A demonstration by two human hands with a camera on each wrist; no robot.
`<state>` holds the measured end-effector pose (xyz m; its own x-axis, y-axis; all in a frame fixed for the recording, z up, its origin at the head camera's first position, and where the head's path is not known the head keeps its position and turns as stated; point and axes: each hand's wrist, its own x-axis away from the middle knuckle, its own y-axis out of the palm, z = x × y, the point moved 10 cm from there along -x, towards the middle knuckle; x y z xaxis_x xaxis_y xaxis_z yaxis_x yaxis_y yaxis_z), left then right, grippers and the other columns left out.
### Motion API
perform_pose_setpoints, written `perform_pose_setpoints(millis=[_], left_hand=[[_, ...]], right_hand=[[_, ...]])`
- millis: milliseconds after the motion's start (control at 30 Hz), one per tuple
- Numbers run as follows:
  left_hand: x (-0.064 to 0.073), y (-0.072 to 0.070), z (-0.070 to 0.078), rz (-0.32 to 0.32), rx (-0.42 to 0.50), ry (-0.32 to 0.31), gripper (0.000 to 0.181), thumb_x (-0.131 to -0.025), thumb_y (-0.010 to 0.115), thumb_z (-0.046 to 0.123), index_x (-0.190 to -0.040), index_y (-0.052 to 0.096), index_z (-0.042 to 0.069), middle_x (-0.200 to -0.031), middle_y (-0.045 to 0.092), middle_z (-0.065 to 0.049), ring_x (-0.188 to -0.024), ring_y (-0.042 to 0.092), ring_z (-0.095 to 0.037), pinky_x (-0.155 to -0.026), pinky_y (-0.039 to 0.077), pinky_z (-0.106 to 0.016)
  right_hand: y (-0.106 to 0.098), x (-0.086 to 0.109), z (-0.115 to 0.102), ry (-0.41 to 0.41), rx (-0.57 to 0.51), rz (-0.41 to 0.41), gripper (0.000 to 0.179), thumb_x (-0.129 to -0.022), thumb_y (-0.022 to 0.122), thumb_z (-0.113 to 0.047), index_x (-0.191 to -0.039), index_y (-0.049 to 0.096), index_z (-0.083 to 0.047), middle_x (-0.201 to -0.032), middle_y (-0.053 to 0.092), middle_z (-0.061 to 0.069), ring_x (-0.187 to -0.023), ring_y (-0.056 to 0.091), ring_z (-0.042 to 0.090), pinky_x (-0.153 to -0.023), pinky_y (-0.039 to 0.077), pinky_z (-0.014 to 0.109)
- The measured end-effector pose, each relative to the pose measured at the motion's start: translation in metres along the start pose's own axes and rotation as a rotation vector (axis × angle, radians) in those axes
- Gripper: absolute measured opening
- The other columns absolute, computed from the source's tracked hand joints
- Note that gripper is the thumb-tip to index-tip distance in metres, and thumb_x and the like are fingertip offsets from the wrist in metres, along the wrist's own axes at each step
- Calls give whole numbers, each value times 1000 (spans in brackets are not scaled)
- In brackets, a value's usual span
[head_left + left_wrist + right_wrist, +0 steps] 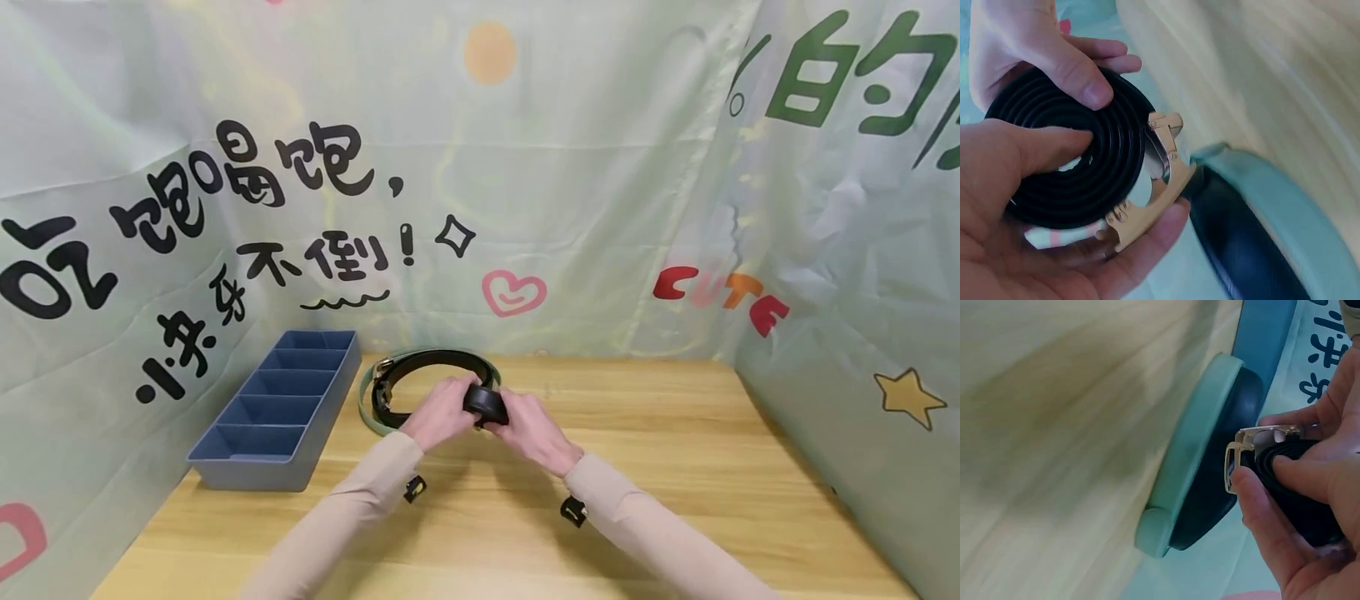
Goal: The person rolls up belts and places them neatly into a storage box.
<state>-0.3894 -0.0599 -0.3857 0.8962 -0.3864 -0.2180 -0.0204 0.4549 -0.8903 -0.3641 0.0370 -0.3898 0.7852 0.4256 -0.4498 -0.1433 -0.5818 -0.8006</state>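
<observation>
A black belt (486, 404), wound into a tight coil, is held up between both hands over the middle of the table. My left hand (441, 412) grips the coil from the left; in the left wrist view its thumb lies on the coil's face and its fingers reach under the gold-coloured buckle (1154, 194). From the opposite side my right hand (532, 429) pinches the coil, its thumb (1094, 94) across the windings. Just behind the hands, a looser black belt (442, 358) lies in a ring on the table, with a pale green belt (365, 408) around it.
On the left stands a blue-grey tray (318, 442) divided into several compartments, with nothing seen inside. The wooden table (637, 433) meets printed cloth walls (585, 208) at the back and sides. Small black devices (573, 510) hang at both wrists.
</observation>
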Motion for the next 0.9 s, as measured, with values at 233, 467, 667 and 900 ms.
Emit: perform_pose_setpoints(millis=[233, 467, 667, 900], left_hand=[[5, -34, -13, -24, -39, 54, 23, -81, 79, 20, -100, 66, 16, -93, 68, -2, -81, 61, -18, -75, 49, -36], [23, -50, -42, -97, 57, 1, 22, -81, 79, 19, -100, 69, 19, -94, 68, 1, -81, 60, -14, -76, 49, -35], [38, -60, -64, -146, 90, -12, 25, -79, 80, 18, -102, 71, 16, -92, 68, 1, -79, 60, -14, -75, 49, -35], [42, -82, -80, -167, -37, 18, 18, -77, 82, 16, -90, 69, 18, -86, 67, 2, -76, 57, -14, -71, 47, -33]], right_hand=[[6, -18, -19, -43, -55, -9, 32, -81, 81, -23, -104, 62, -10, -91, 71, 6, -78, 69, 17, -67, 53, 29], [20, -28, -41, -72, -18, 5, 36, -80, 81, -36, -102, 65, -13, -82, 71, -1, -69, 65, 9, -64, 50, 23], [36, -32, -62, -99, -25, -15, 32, -79, 81, -40, -92, 65, -15, -74, 67, -4, -59, 57, 3, -55, 42, 16], [54, -42, -82, -117, 18, -18, 47, -83, 72, -52, -115, 63, -18, -84, 70, -4, -68, 65, 8, -58, 46, 21]])
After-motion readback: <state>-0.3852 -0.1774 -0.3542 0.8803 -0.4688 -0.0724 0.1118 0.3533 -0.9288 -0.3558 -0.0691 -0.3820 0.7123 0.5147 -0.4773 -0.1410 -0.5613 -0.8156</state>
